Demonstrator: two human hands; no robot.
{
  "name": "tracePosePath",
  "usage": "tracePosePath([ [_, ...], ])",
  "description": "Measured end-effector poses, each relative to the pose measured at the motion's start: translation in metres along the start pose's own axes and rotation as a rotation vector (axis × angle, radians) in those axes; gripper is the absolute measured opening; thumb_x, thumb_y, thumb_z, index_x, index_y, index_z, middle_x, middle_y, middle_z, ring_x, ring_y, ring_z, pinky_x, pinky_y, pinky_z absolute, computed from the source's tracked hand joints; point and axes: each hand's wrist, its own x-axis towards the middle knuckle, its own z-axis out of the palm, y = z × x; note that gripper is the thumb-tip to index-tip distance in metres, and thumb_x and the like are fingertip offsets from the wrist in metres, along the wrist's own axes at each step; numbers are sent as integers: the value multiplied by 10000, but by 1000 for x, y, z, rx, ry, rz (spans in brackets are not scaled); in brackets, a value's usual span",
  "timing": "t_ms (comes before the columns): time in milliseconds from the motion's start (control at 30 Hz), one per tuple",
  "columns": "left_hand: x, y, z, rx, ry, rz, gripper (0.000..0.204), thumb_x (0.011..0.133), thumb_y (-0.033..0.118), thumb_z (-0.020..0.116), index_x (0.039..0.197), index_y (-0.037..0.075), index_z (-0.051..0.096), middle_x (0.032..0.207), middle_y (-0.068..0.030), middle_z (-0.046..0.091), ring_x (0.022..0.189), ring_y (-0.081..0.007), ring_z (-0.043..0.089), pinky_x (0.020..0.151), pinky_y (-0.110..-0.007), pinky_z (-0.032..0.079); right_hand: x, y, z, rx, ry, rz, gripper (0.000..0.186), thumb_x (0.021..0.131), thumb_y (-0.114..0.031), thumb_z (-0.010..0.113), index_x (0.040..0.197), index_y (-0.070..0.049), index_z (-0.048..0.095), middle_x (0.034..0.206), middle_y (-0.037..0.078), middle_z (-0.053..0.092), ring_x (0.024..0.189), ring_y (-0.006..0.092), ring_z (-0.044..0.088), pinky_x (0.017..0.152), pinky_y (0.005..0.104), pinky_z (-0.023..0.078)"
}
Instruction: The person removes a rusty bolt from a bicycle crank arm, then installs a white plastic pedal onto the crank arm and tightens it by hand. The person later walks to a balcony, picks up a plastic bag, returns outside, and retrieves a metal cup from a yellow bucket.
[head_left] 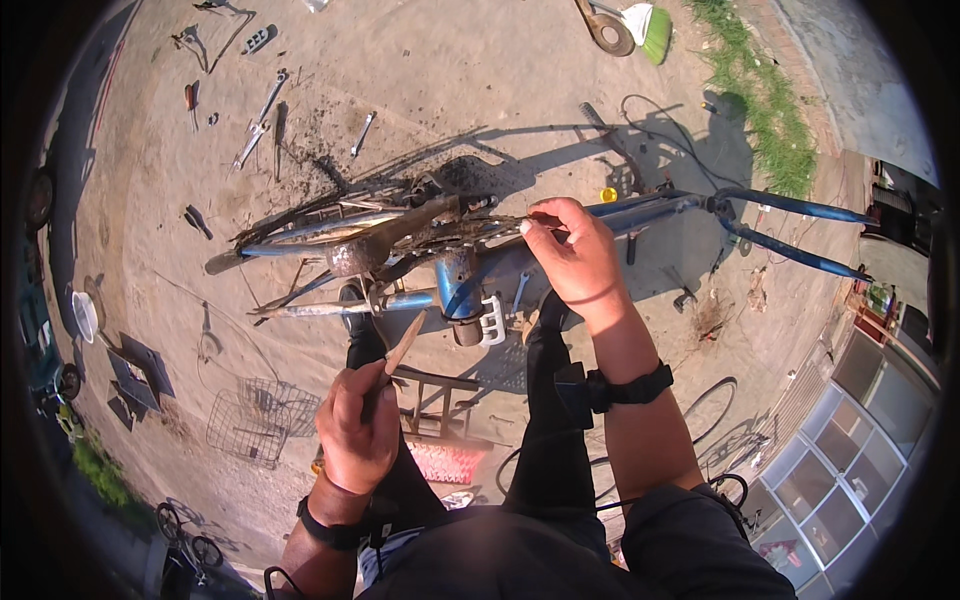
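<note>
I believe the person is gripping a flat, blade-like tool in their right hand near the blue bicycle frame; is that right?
Not quite: the head view shows the flat, blade-like tool in the left hand, near the blue bicycle frame.

Bright sunlight casts hard shadows across the ground (420, 55), while the bent, blackened edges seem soft.

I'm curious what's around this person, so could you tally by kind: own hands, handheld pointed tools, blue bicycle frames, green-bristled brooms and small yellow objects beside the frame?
Own hands: 2 (left hand, right hand)
Handheld pointed tool: 1
Blue bicycle frame: 1
Green-bristled broom: 1
Small yellow object beside the frame: 1
Total: 6
</note>
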Motion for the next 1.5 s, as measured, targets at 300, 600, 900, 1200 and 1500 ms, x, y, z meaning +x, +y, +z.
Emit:
tracePosePath([
  [300, -12, -10, 5, 29, -22, -18, 215, 896, -19, 599, 1110, 0, 605, 869, -93, 625, 710, -172, 577, 663, -290, 475, -29, -14, -5, -59, 150, -123, 252, 879, -107, 740, 1099, -25, 649, 1043, 103, 685, 972, 205, 648, 884, 314, 500],
  [600, -24, -15, 9, 16, -31, -85, 276, 849, -35, 630, 1120, 18, 622, 877, -154, 663, 746, -297, 664, 683, -347, 525, -87, -8, 4, -34, 124, -318, 238, 845, -48, 759, 1048, -27, 635, 997, 112, 639, 899, 245, 621, 814, 334, 501],
  [900, -36, -17, 12, -5, -30, -129, 228, 901, -5, 623, 1129, 1, 620, 898, -111, 667, 755, -190, 632, 702, -298, 509, -88, -3, 52, 526, -213, 161, 279, 1002, -266, 619, 1108, -10, 646, 1000, 58, 618, 911, 151, 581, 813, 300, 459],
  [1200, -43, -18, 13, -10, -17, -155, 233, 874, -13, 637, 1105, 14, 635, 907, -153, 685, 790, -277, 692, 715, -335, 539, -85, -11, 48, 773, -343, 293, 354, 1030, -317, 565, 1198, -9, 614, 1012, 15, 650, 943, 107, 571, 859, 275, 445],
  [1500, -47, -17, 14, -7, -11, -165, 241, 872, -15, 639, 1110, 20, 638, 907, -148, 687, 791, -273, 694, 713, -328, 539, -82, 0, 51, 747, -371, 301, 339, 995, -269, 635, 1205, -3, 610, 1016, 18, 652, 905, 98, 576, 825, 269, 443],
])
